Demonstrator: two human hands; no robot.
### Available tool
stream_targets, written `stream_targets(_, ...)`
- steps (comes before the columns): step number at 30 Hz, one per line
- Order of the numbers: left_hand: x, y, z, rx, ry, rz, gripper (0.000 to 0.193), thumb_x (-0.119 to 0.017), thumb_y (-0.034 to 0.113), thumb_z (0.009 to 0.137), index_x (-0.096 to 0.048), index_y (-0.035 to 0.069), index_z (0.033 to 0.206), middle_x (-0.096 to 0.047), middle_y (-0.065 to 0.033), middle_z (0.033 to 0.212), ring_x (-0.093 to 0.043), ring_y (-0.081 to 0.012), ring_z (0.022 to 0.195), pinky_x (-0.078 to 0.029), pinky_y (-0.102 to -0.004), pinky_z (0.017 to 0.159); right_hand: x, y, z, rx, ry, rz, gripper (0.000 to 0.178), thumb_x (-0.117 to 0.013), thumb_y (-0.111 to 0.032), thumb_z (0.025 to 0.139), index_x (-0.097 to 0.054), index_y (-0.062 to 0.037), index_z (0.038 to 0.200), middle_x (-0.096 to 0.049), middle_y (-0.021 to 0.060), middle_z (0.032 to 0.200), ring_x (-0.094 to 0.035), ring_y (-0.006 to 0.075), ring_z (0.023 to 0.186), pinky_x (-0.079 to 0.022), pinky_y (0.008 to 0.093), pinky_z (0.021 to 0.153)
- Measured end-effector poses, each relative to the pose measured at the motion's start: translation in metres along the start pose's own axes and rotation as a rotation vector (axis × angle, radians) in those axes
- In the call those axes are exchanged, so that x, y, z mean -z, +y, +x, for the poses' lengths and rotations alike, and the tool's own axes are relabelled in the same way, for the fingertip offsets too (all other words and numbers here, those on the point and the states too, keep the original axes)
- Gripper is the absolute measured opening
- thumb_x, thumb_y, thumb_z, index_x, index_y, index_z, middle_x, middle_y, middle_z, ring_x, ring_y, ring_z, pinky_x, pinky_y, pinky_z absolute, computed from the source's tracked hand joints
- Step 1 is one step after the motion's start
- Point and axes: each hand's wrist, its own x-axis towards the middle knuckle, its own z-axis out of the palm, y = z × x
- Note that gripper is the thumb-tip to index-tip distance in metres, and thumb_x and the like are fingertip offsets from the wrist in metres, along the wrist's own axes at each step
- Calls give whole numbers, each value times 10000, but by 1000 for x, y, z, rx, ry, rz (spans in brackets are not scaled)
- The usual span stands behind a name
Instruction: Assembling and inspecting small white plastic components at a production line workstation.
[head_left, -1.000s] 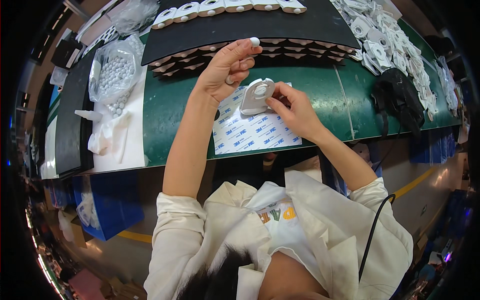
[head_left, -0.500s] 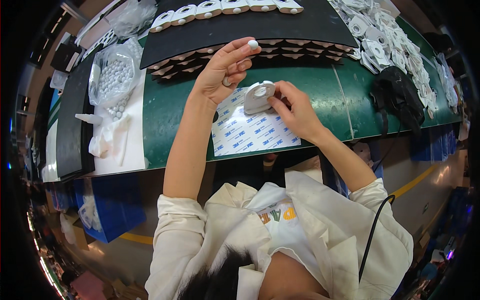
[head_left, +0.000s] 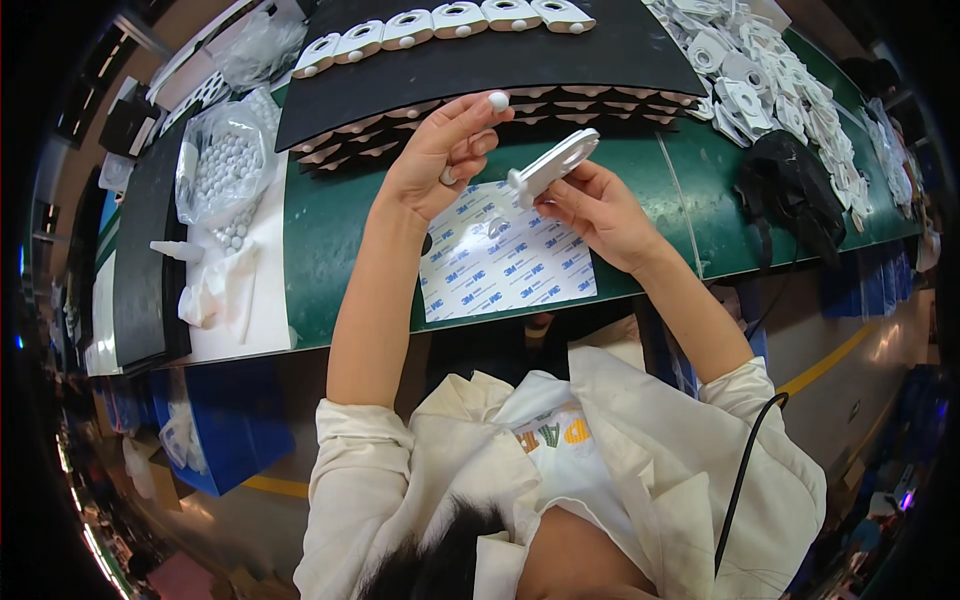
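Observation:
Between thumb and forefinger, my left hand [head_left: 440, 155] pinches a small white ball [head_left: 498, 101]; its other fingers curl into the palm, with another small white thing [head_left: 447, 176] showing there. My right hand [head_left: 610, 215] grips a flat white plastic part [head_left: 555, 165] with a round hole, turned nearly edge-on. The ball and the part are apart. Below both hands a white sheet with blue print [head_left: 510, 265] lies on the green tabletop [head_left: 350, 230].
Ahead, black boards [head_left: 640, 60] are stacked with white parts between them, and a row of similar parts [head_left: 408, 30] sits on top. A bag of white balls [head_left: 225, 160] lies left. At right are a heap of white parts [head_left: 745, 100] and a black bag [head_left: 790, 190].
My right hand has tipped the white plastic part from facing up to nearly edge-on, lifting it off the sheet area. My left hand has shifted slightly left and down, still pinching the ball.

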Motion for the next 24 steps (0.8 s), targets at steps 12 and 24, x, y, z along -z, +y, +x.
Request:
stream_targets(12, 2, -6, 0, 46, -48, 94, 280, -658, 105, 789, -562, 42, 1045, -591, -54, 896, -432, -13, 582, -252, -107, 368, 26, -29, 4, 626, 4, -532, 235, -664, 22, 717, -590, -23, 935, -610, 152, 1019, -599, 224, 941, -482, 290, 810)
stream_targets(24, -14, -6, -1, 121, -2, 90, 241, -621, 179, 836, -588, 30, 1023, -564, 3, 795, -389, -11, 551, -248, -119, 380, 36, -44, 5, 1297, -53, -1312, 260, -703, -16, 624, -614, -51, 865, -648, 121, 960, -620, 278, 832, -520, 312, 697)
